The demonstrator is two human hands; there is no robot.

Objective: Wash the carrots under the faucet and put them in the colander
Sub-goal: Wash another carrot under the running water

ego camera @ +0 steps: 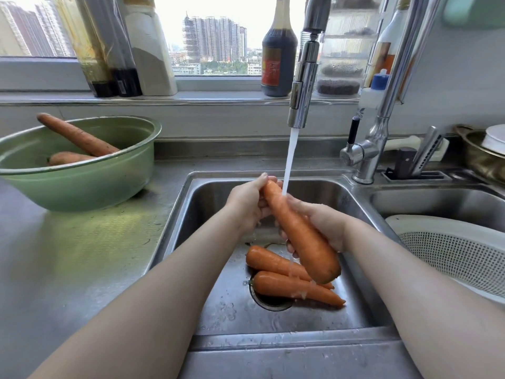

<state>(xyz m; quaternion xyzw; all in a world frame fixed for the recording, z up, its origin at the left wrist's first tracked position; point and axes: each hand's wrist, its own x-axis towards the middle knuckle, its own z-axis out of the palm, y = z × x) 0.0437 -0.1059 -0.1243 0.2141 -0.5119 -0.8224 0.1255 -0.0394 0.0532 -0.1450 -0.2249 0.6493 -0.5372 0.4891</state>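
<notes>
I am in the middle of the washing. My left hand and my right hand both have their grip curled round the held carrot, above the sink and under the faucet, whose water stream strikes it near the thin end. It lies slantwise: the thin end points to eleven o'clock inside my left grip, and the thick end juts out toward five o'clock past my right grip, with water running off it. Straight below, at six o'clock from my hands, the two sink carrots lie by the drain, touching each other, wet and bright. I judge them rinsed, or at least wetted, but not put away. At ten o'clock from the sink the green bowl stands on the tabletop with the two bowl carrots in it, dull and earthy-looking, one leaning up over the rim; those I take to be unwashed. The colander waits at four o'clock from the sink, and the part of it I can see holds no carrot. By my reckoning the task is under halfway: this carrot needs finishing, three must go across to the colander, and two from the bowl need washing.
</notes>
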